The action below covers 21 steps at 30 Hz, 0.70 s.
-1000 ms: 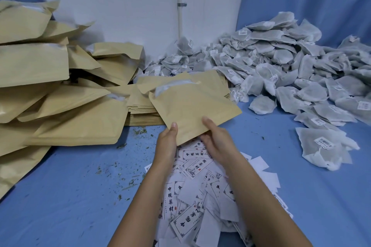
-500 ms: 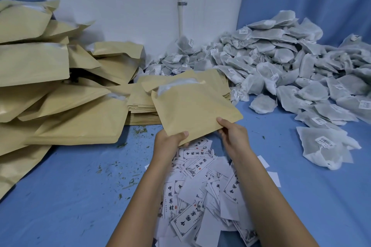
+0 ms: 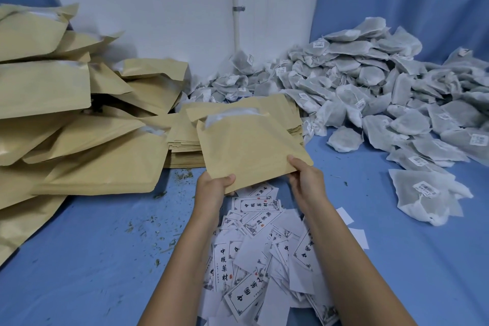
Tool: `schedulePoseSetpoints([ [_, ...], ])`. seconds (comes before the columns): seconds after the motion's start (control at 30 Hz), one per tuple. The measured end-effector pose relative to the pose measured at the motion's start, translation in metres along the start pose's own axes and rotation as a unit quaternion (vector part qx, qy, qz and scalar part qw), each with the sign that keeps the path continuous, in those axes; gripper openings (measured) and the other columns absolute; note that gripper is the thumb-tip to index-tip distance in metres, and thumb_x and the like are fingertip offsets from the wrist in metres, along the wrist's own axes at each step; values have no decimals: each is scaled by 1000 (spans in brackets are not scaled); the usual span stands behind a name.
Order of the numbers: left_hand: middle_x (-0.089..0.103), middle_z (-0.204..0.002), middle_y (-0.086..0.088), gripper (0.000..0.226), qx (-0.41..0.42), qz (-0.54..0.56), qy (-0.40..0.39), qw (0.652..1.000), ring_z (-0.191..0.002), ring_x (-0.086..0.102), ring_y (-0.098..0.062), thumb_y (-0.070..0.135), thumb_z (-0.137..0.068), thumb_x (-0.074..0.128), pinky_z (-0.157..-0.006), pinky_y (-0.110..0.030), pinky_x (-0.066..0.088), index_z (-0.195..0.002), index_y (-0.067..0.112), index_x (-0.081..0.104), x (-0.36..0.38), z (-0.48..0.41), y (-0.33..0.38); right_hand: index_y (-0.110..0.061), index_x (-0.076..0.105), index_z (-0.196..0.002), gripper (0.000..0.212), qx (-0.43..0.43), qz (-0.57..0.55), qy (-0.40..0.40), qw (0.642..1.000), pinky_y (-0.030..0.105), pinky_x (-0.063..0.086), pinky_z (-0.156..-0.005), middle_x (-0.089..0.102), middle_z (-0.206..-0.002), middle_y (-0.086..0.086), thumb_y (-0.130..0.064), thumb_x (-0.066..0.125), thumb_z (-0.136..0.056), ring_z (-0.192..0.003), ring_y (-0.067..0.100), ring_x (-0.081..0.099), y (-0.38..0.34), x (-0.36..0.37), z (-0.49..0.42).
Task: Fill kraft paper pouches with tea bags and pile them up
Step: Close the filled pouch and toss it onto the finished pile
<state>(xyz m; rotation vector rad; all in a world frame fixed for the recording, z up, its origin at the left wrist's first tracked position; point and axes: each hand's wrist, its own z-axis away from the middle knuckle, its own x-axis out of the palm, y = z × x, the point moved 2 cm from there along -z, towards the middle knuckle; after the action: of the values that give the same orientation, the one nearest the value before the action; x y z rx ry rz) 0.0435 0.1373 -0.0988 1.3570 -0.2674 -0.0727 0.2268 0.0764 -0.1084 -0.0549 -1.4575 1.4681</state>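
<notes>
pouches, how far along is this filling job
Done: a big pile of filled pouches lies at the left. In hand: the left hand and right hand grip one pouch by its near edge, white showing at its open top. Left: a large heap of tea bags at the right and a stack of flat pouches behind, so plenty remains.

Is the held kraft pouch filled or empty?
Filled: a white tea bag shows at the open mouth of the pouch, gripped by left hand and right hand.
</notes>
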Motion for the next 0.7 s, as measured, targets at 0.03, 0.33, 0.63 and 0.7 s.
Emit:
schedulePoseSetpoints([
  [0.03, 68, -107, -8, 27, 1, 1, -3, 1000, -102, 62, -24, -3, -84, 61, -94, -39, 48, -109, 7, 62, 1, 0, 0, 7, 56, -106, 21, -2, -7, 8, 1000, 41, 53, -89, 64, -104, 14, -2, 59, -88, -92, 25, 63, 0, -1, -1],
  [0.33, 63, -93, -8, 22, 11, 34, 12, 999, -70, 63, -17, -3, -90, 54, -49, -21, 51, -111, 4, 50, 6, 5, 0, -1, 55, -83, 13, -24, 105, 87, 990, 40, 53, -68, 57, -79, 12, -11, 63, -86, -64, 25, 54, -4, -10, -6],
  [0.63, 63, -79, -13, 30, 7, 36, 27, 999, -40, 58, -12, -2, -95, 44, -36, -19, 44, -123, 8, 48, -3, 3, -1, 2, 63, -103, 30, -88, 206, 25, 974, 21, 47, -40, 65, -76, 16, 0, 35, -95, -42, 21, 60, -8, -3, 3],
  [0.7, 64, -70, -12, 38, 0, 31, 30, 999, -39, 57, -11, -5, -94, 43, -36, -18, 44, -128, 11, 48, -5, 2, -1, -6, 64, -101, 35, -107, 225, 23, 968, 20, 48, -40, 67, -75, 16, 4, 32, -92, -42, 21, 62, -7, -1, 6],
])
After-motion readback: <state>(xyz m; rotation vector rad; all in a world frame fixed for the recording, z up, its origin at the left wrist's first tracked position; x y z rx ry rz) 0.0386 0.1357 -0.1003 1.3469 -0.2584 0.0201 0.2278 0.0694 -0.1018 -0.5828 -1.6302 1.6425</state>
